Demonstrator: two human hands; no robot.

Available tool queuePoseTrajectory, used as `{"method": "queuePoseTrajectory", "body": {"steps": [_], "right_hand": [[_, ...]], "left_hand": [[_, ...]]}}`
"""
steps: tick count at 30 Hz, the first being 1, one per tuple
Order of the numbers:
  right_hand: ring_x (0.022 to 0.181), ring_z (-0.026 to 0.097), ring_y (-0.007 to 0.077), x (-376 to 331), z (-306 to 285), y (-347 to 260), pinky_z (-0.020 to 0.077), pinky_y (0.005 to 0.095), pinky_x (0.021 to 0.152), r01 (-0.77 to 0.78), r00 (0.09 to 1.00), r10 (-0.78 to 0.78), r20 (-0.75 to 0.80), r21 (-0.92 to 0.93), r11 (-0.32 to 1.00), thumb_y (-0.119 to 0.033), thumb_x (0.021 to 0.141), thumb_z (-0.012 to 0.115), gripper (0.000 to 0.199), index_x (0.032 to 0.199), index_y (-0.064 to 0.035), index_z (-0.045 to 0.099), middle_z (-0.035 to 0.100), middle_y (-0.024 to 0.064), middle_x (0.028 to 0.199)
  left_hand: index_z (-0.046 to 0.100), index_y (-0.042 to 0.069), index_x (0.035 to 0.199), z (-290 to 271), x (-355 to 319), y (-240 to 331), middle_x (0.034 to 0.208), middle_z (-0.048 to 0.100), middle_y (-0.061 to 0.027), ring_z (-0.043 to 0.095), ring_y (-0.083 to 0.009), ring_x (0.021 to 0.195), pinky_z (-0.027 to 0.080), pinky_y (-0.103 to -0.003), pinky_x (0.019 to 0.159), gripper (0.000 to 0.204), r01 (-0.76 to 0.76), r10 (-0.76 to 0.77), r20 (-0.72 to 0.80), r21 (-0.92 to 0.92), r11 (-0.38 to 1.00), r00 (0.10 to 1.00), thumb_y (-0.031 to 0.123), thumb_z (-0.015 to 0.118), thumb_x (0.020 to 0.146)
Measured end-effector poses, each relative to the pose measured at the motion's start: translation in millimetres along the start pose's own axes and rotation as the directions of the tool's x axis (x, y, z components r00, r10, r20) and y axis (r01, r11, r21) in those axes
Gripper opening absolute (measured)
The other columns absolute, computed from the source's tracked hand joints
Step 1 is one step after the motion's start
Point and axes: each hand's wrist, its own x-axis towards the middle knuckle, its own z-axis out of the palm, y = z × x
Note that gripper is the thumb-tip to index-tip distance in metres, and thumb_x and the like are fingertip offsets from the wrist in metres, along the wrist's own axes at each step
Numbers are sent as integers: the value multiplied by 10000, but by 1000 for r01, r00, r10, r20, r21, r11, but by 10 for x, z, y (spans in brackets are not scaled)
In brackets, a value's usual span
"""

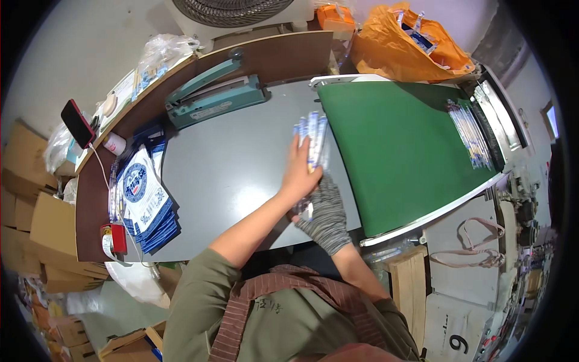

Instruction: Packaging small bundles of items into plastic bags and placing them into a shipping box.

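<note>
Where grey table (229,175) meets green conveyor belt (398,151), both hands at work on one bundle of sachets (313,140).

Largest first: grey table, broad and flat, bounded at the far and left sides by a brown raised edge (271,57). Green conveyor belt just beside it to the right, sloping away toward a machine at the far right. Orange plastic bag (410,45) beyond the belt's far end, slumped open. Teal heat sealer (214,96) at the table's far side, arm tilted up. Stack of blue-and-white printed pouches (143,196) at the table's left edge, fanned and overhanging slightly. Row of small sachets (469,133) lying on the belt near its right end, well apart from the hands. Red phone (78,122) propped upright on the brown edge, white cable trailing down.

Bundle of blue-and-white sachets at the seam between table and belt, standing on edge in a tight row, reaching from the far fingertips back under the palms.

Left hand (300,175), bare, laid flat over the bundle, fingers stretched forward and pressed against its left side. Right hand (324,208), in a grey knitted glove, closed around the bundle's near end, touching the left hand.
</note>
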Motion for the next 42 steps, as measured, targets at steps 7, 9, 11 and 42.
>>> {"method": "queuePoseTrajectory", "body": {"steps": [7, 9, 11, 42], "right_hand": [[1339, 348, 381, 63, 317, -416, 289, 452, 1110, 411, 896, -444, 0, 378, 830, -399, 785, 708, 751, 1367, -26, 415, 348, 244, 1443], [1321, 386, 372, 210, 345, -293, 325, 435, 1092, 319, 947, -286, -149, 298, 900, -325, 819, 702, 681, 1371, -39, 422, 366, 241, 1440], [1313, 398, 373, 429, 235, 121, 332, 423, 1090, 82, 931, -70, -358, 18, 996, -344, 854, 664, 692, 1385, 6, 391, 383, 259, 1425], [1044, 548, 170, 1247, -228, -1974, 476, 309, 881, 139, 969, -233, -81, 959, 245, -228, 721, 799, 693, 1293, -18, 468, 530, 87, 1238]], "left_hand": [[336, 11, 1421, -1324, -764, -520, 1512, 136, -281, 170, -445, 1399, 246, -454, 1122, 713, 108, -81, -100, 310, 944, 992, 179, 647, 802], [318, 15, 1433, -1533, -859, -539, 1517, 122, -277, 145, -432, 1411, 230, -446, 1129, 733, 110, -102, -56, 181, 977, 993, 218, 661, 818], [231, 8, 1468, -1666, -841, -241, 1529, 87, -264, 91, -398, 1433, 173, -419, 1150, 833, 202, -202, 8, 22, 979, 979, 321, 689, 846], [6, 8, 1488, -2504, -765, 167, 1510, 128, -246, 315, -448, 1315, 321, -437, 1085, 1069, -338, 353, -265, 104, 935, 897, 263, 751, 766]]}}
